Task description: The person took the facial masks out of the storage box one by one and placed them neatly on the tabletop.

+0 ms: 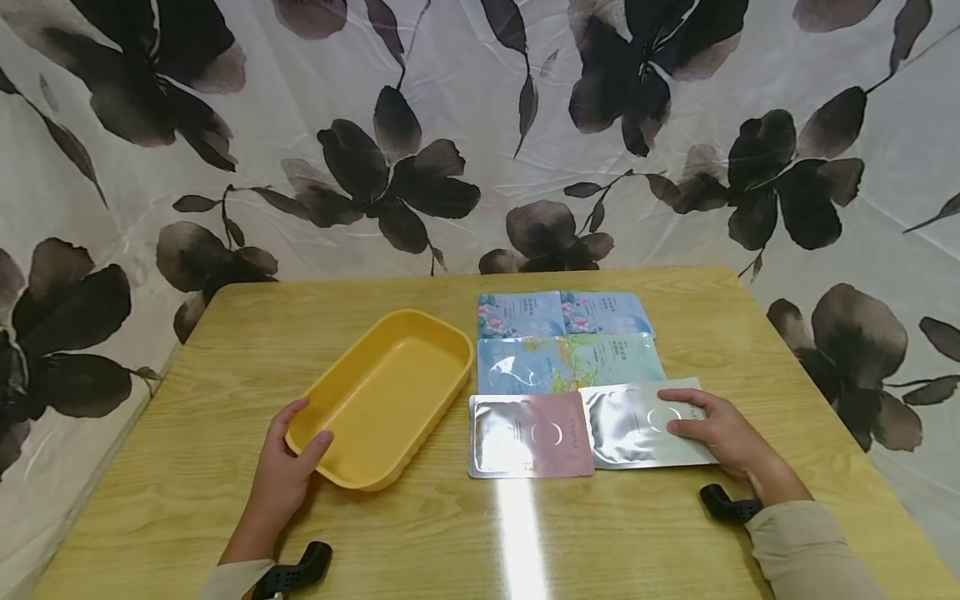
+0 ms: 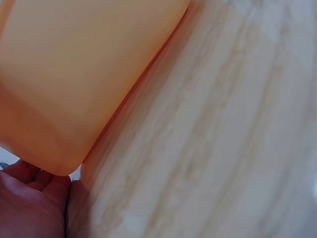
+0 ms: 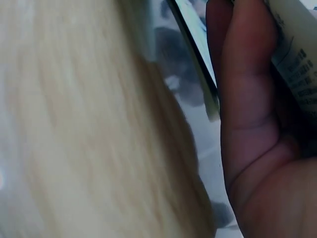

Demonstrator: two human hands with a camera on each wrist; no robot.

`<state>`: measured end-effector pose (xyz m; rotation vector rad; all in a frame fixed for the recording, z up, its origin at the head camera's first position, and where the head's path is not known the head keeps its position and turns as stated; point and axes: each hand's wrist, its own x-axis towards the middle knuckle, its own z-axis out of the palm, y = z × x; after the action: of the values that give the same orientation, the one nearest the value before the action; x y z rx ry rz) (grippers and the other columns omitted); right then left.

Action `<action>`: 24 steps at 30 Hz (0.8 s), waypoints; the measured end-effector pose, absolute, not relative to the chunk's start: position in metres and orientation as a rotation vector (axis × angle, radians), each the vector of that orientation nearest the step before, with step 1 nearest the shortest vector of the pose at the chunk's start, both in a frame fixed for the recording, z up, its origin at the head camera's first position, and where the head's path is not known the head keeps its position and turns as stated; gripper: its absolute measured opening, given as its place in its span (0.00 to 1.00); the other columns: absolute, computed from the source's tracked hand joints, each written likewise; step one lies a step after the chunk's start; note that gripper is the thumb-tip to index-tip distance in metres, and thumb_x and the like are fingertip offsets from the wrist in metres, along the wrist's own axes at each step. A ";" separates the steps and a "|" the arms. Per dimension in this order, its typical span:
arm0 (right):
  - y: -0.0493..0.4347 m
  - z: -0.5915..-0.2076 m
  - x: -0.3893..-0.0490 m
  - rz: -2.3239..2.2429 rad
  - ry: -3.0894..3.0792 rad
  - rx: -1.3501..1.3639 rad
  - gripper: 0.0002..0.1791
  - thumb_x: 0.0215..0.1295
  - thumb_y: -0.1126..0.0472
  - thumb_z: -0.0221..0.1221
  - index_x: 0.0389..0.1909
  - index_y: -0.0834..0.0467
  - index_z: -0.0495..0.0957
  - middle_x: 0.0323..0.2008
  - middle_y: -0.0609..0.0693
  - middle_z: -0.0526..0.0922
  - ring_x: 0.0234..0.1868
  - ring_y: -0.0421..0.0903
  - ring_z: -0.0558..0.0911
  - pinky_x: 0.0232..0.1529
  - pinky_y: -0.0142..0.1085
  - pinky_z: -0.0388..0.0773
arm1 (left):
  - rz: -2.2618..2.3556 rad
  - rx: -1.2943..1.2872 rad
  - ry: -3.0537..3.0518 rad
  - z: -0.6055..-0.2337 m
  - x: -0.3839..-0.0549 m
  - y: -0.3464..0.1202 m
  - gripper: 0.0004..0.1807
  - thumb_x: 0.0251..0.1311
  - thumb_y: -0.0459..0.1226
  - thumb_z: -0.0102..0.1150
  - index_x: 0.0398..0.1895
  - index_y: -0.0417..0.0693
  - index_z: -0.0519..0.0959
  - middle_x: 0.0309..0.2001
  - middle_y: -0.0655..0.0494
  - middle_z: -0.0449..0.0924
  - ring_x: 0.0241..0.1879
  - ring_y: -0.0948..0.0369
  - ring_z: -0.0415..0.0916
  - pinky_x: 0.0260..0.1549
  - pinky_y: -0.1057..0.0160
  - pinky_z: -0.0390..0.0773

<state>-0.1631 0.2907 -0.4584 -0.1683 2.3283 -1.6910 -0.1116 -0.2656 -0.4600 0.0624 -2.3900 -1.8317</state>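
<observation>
My left hand [image 1: 281,462] grips the near left corner of an empty yellow plastic tray [image 1: 382,400], thumb over the rim and fingers outside. In the left wrist view the fingers [image 2: 42,181] touch the tray's wall [image 2: 99,89] at its lower corner. My right hand [image 1: 720,429] holds the right end of a silver and pale green sheet mask packet [image 1: 626,425], thumb and index finger on its face; the other fingers are hidden. Printed text shows on a packet [image 3: 299,69] beside the thumb in the right wrist view. Left of it lies a silver and pink packet [image 1: 532,435].
Behind these lie blue and green packets [image 1: 517,367] [image 1: 618,358], then two blue floral packets [image 1: 521,315] [image 1: 606,313] in the back row. All are on a wooden table [image 1: 420,533]. A floral curtain [image 1: 450,75] hangs behind its far edge.
</observation>
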 end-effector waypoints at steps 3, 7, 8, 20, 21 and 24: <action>0.288 -0.459 -0.164 -1.705 2.310 -0.181 0.28 0.56 0.62 0.61 0.56 0.68 0.66 0.56 0.62 0.60 0.34 0.43 0.77 0.31 0.37 0.77 | -1.822 0.063 -2.400 -0.459 -0.112 -0.265 0.31 0.61 0.36 0.51 0.65 0.47 0.52 0.59 0.44 0.53 0.45 0.67 0.66 0.35 0.75 0.72; 0.287 -0.459 -0.163 -1.720 2.296 -0.178 0.28 0.56 0.62 0.61 0.56 0.68 0.66 0.57 0.63 0.59 0.33 0.43 0.77 0.30 0.38 0.77 | -1.804 0.069 -2.418 -0.459 -0.113 -0.265 0.31 0.61 0.37 0.52 0.66 0.49 0.52 0.59 0.45 0.54 0.44 0.68 0.67 0.35 0.75 0.73; 0.287 -0.459 -0.163 -1.720 2.298 -0.177 0.28 0.56 0.62 0.61 0.56 0.68 0.66 0.57 0.63 0.59 0.34 0.43 0.77 0.30 0.38 0.77 | -1.803 0.068 -2.419 -0.459 -0.113 -0.266 0.31 0.61 0.37 0.52 0.66 0.49 0.52 0.59 0.45 0.54 0.44 0.68 0.67 0.35 0.75 0.73; 0.286 -0.456 -0.159 -1.599 2.399 -0.179 0.29 0.54 0.59 0.62 0.56 0.64 0.67 0.58 0.62 0.61 0.45 0.42 0.69 0.38 0.31 0.72 | -1.805 0.073 -2.403 -0.459 -0.113 -0.264 0.31 0.61 0.35 0.51 0.65 0.47 0.51 0.60 0.44 0.53 0.45 0.68 0.66 0.35 0.76 0.72; 0.287 -0.456 -0.158 -1.588 2.422 -0.176 0.28 0.54 0.58 0.62 0.56 0.63 0.68 0.58 0.61 0.61 0.46 0.41 0.69 0.38 0.30 0.72 | -1.806 0.076 -2.403 -0.460 -0.113 -0.264 0.31 0.61 0.35 0.51 0.65 0.47 0.51 0.60 0.44 0.53 0.45 0.69 0.66 0.35 0.76 0.72; 0.290 -0.454 -0.154 -1.605 2.450 -0.162 0.28 0.55 0.57 0.62 0.56 0.62 0.68 0.57 0.61 0.62 0.45 0.40 0.70 0.38 0.31 0.72 | -1.799 0.084 -2.404 -0.461 -0.113 -0.264 0.31 0.61 0.35 0.51 0.66 0.47 0.51 0.60 0.44 0.53 0.45 0.69 0.66 0.35 0.77 0.71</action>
<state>-0.1535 0.2899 -0.4541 -0.1621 2.4497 -1.6051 -0.1127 -0.2643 -0.4606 0.0840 -2.4041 -1.7989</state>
